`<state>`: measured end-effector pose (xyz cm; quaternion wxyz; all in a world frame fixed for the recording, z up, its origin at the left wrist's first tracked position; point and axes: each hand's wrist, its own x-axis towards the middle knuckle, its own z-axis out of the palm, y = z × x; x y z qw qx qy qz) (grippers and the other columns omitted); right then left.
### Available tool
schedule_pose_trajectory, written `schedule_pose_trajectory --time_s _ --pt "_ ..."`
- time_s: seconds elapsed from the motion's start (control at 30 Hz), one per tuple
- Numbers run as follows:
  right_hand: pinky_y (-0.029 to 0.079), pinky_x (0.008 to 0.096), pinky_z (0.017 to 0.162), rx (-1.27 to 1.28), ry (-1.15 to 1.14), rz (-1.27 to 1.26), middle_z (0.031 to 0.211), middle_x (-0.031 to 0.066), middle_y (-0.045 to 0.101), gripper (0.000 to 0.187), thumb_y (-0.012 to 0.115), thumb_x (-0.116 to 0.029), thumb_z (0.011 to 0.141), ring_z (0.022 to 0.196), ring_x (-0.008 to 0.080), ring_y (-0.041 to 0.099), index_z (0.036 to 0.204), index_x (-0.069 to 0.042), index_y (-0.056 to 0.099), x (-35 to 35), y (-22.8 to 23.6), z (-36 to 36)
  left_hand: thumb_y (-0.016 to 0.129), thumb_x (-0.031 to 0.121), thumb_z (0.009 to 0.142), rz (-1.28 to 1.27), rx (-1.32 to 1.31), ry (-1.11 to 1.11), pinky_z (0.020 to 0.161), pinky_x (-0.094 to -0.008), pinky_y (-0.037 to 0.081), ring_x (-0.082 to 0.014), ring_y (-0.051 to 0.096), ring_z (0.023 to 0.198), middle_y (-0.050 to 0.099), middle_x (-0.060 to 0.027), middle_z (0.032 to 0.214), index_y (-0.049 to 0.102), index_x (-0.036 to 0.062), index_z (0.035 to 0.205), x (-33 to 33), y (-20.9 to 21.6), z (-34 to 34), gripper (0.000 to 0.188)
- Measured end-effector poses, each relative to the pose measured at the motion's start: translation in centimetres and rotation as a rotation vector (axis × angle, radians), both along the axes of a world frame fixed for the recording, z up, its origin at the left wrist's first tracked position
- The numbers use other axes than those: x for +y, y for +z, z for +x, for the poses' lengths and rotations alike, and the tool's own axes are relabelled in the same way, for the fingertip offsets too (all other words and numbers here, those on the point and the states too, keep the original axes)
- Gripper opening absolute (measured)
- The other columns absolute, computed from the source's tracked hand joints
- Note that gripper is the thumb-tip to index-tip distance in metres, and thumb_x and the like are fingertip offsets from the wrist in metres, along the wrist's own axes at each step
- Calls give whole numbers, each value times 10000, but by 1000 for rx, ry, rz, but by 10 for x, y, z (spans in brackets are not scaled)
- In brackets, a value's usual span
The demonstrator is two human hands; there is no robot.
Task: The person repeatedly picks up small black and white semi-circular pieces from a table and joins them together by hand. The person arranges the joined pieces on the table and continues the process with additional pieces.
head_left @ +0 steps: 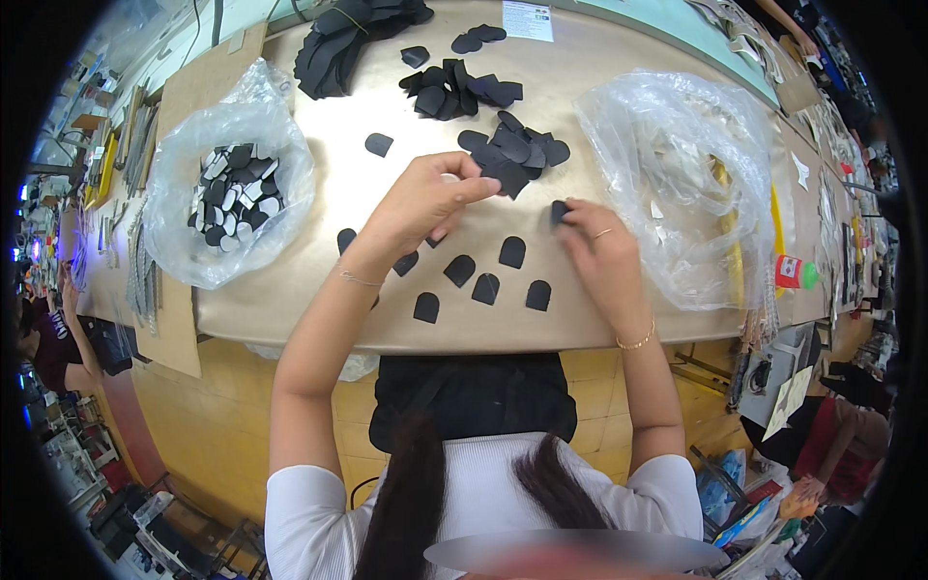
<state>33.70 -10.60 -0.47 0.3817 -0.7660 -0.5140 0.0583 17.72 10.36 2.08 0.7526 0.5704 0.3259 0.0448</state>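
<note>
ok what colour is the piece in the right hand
Black: the head view best shows the piece in the right hand.

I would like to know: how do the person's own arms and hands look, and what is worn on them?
Both arms have short white sleeves. The left hand is ungloved, with a thin, pale bracelet at its wrist. The right hand, also ungloved, has a gold-coloured bracelet and a thin ring.

The arched pieces (512,252) are plain black against the tan counter (333,164). The plastic bag (166,232) is cloudy clear, its small contents (237,201) mixed black and white. The bottle (789,272) is red, its cap (810,275) green; the floor (242,396) is yellow.
</note>
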Motion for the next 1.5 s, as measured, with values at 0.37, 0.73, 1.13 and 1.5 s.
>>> schedule_pose_trajectory --time_s 0.37,0.73,1.13,1.5 --pt "489 241 713 536 103 -19 887 33 684 219 809 -33 810 758 96 605 996 -11 696 15 32 -47 742 43 883 -112 -68 74 330 -192 235 -10 362 357 737 -170 879 567 40 856 -48 14 -58 176" --pt "496 253 688 283 222 118 935 75 666 211 699 111 829 762 127 617 1003 -8 691 24 23 -57 701 82 919 194 286 27 441 -226 380 -47 533 512 721 -61 834 735 9 1150 -31 12 -178 245" --pt "473 368 720 -419 275 16 848 69 577 100 744 -84 848 774 245 574 931 -39 710 62 -1 -62 766 178 885 651 370 -7 618 -309 480 -199 628 638 686 -122 763 709 8 973 -36 2 -145 200" --pt "504 386 827 -386 153 19 940 83 640 139 725 -83 847 905 282 601 981 -55 748 118 12 -1 831 315 809 1287 398 245 818 -423 521 -357 651 909 660 -200 986 709 23 1047 78 -44 -39 396"
